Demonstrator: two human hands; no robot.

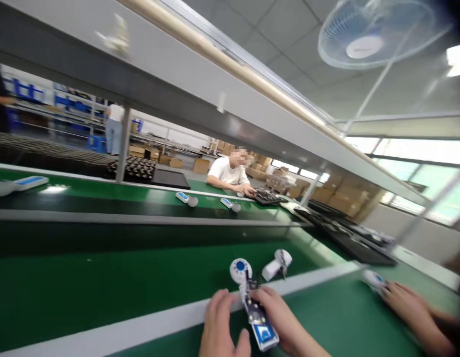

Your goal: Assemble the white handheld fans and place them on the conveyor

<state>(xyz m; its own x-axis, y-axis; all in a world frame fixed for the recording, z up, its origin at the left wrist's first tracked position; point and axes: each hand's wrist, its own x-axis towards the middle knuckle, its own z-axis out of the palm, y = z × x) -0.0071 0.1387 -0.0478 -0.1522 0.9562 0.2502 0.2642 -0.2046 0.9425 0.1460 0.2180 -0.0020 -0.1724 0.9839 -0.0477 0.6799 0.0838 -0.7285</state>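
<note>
Both my hands are at the bottom centre, over the white edge strip of the conveyor. Between them lies a slim handheld device (256, 317) with an exposed circuit board, a small blue screen and a round white head with a blue dot (240, 270). My left hand (221, 325) grips its left side, thumb by the screen end. On the right side, my right hand (285, 320) holds it with fingers on the board. A loose white housing part (276, 265) lies on the green belt just beyond.
A co-worker's hand (414, 307) at the right touches another white device (374, 280). Across the green conveyor belt (103, 282) a seated person (230, 173) works at black trays (269, 198). Two more devices (185, 197) lie on the far belt. A shelf beam (177, 59) runs overhead.
</note>
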